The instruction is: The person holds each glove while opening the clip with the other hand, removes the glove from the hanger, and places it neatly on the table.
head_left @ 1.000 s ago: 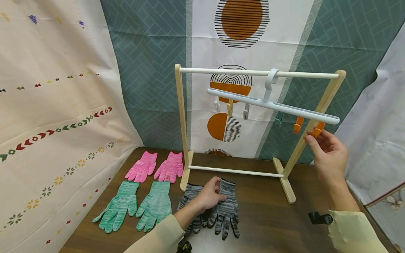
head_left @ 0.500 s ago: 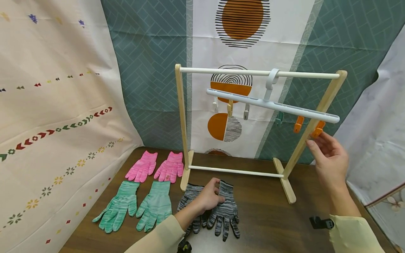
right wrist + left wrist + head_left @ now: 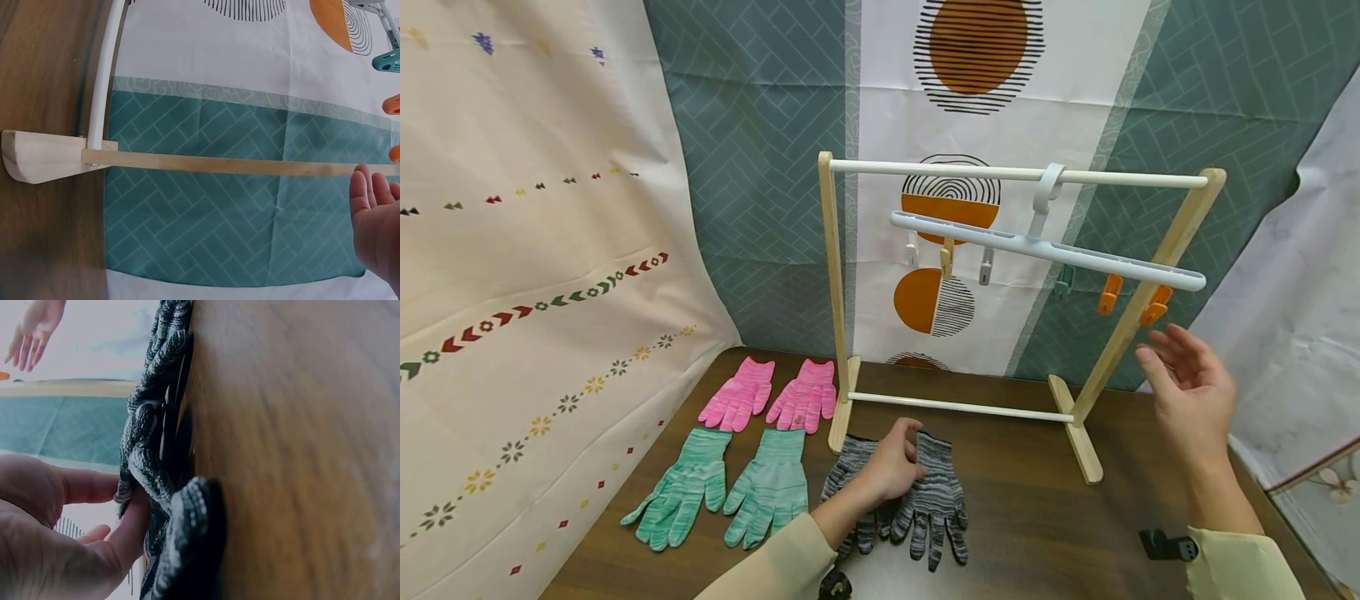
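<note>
My left hand (image 3: pixel 891 467) is at the cuff of a dark grey striped glove (image 3: pixel 935 483) on the table. In the left wrist view its curled fingers (image 3: pixel 90 486) pinch that knitted edge. Partly beneath the forearm lies a second grey glove (image 3: pixel 850 467). My right hand (image 3: pixel 1195 387) stands off to the right with relaxed fingers and nothing in it, just below an orange clip (image 3: pixel 1156 306). That clip hangs at the right end of a pale blue hanger (image 3: pixel 1037 247), beside another orange clip (image 3: pixel 1109 294) and a green clip (image 3: pixel 1063 282).
The hanger hooks over the top bar (image 3: pixel 925 170) of a wooden rack. More clips, white (image 3: pixel 912 248), yellow (image 3: pixel 947 257) and grey (image 3: pixel 986 266), hang at left. A pink pair (image 3: pixel 805 396) and a green pair of gloves (image 3: pixel 767 487) lie left on the table (image 3: pixel 1037 517).
My right hand has let go of the rightmost orange clip and drawn down and to the right. My left hand has shifted slightly left at the grey glove's cuff.
</note>
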A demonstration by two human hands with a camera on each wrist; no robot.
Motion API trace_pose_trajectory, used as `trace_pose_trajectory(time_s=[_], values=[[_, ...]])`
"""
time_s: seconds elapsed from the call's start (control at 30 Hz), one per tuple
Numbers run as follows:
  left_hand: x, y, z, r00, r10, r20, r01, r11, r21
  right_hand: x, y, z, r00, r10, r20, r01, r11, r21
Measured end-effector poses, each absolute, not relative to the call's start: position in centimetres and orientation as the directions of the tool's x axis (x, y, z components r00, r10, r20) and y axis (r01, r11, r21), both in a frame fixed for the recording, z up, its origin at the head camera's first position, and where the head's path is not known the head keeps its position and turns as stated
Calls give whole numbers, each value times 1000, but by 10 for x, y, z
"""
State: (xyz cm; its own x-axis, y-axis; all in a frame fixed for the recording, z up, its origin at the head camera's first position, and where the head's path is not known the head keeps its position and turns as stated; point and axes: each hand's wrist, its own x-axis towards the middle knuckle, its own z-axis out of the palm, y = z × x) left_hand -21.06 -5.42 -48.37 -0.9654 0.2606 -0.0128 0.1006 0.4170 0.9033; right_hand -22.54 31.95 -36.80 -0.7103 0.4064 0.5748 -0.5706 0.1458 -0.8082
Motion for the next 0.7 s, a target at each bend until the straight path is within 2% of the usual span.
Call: trace_pose_trajectory(time_s=[0.4, 0.7], values=[[-209, -62, -479, -961, 263, 80, 213, 526, 824, -220, 327, -378, -690, 345, 637, -484, 434, -759], [-210, -77, -474, -958, 265, 109, 240, 534, 811, -218, 329, -380, -687, 293, 665, -486, 496, -720]])
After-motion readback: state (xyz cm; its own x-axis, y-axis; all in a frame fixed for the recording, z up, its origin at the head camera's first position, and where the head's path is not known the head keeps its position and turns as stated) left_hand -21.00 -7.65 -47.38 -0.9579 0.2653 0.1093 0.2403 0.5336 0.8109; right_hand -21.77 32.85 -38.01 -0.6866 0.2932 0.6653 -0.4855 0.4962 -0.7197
